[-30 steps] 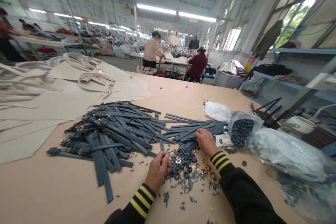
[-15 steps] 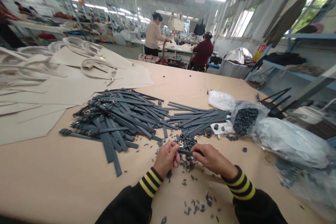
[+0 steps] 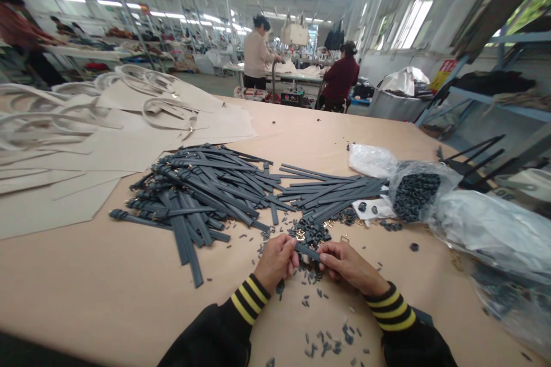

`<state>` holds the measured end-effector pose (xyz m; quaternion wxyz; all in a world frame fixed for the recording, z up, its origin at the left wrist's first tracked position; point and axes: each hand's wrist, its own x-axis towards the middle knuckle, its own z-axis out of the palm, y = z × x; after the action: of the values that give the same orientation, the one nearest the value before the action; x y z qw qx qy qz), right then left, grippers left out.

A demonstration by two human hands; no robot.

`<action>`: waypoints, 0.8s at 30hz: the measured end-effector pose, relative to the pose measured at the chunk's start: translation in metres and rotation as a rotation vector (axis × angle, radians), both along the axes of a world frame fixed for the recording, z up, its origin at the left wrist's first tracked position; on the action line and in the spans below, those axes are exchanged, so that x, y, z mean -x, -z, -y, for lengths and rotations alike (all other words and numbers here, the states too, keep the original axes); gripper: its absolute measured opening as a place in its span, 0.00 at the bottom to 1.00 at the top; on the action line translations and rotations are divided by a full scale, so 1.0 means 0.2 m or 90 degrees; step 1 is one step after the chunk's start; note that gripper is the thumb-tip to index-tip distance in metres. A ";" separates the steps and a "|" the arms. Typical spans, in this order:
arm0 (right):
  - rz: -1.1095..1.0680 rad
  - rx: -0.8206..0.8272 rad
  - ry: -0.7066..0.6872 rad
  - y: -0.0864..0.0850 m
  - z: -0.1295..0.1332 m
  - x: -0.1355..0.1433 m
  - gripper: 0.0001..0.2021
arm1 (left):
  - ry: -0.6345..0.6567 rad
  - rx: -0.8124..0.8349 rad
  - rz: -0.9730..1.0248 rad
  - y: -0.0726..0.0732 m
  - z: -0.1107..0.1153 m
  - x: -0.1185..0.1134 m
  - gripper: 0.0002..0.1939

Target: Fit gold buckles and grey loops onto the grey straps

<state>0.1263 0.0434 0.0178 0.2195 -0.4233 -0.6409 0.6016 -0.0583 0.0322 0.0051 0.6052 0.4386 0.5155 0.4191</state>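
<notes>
A dark grey strap [image 3: 307, 251] is stretched between my two hands over the table. My left hand [image 3: 276, 261] pinches its left end between thumb and fingers. Its right part is held in my right hand [image 3: 350, 266], and more of the strap seems to show beyond the right cuff. Just behind my hands lies a heap of small dark loops [image 3: 316, 232] with gold buckles [image 3: 300, 234]. Farther left is a large pile of dark straps with buckles [image 3: 202, 183]. Flat loose straps [image 3: 327, 195] fan out behind the loops. Small dark bits [image 3: 325, 344] are scattered nearer me.
Cream fabric pieces with curved handles [image 3: 142, 126] cover the table's left side. A plastic bag of dark loops [image 3: 415, 192] and clear bags [image 3: 486, 235] lie on the right. Beyond the table, one person [image 3: 257, 54] stands and another [image 3: 340, 77] has their back turned.
The view has shifted slightly left. The strap between my hands now tilts down to the right with more of it showing, and a gold buckle behind my right hand has come into view.
</notes>
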 end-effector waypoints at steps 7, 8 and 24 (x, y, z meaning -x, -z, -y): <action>-0.003 0.008 0.000 0.01 0.00 0.00 0.10 | -0.004 0.011 -0.016 0.00 0.00 0.00 0.13; 0.006 0.000 0.000 0.00 0.01 0.00 0.09 | -0.003 0.009 -0.015 -0.01 0.00 0.00 0.13; 0.240 -0.315 0.039 -0.07 0.06 0.03 0.06 | 0.005 -0.065 -0.014 -0.01 0.01 -0.01 0.06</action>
<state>0.1204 0.0322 0.0309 0.2111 -0.4804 -0.7841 0.3314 -0.0562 0.0295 0.0067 0.5779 0.4753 0.4986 0.4377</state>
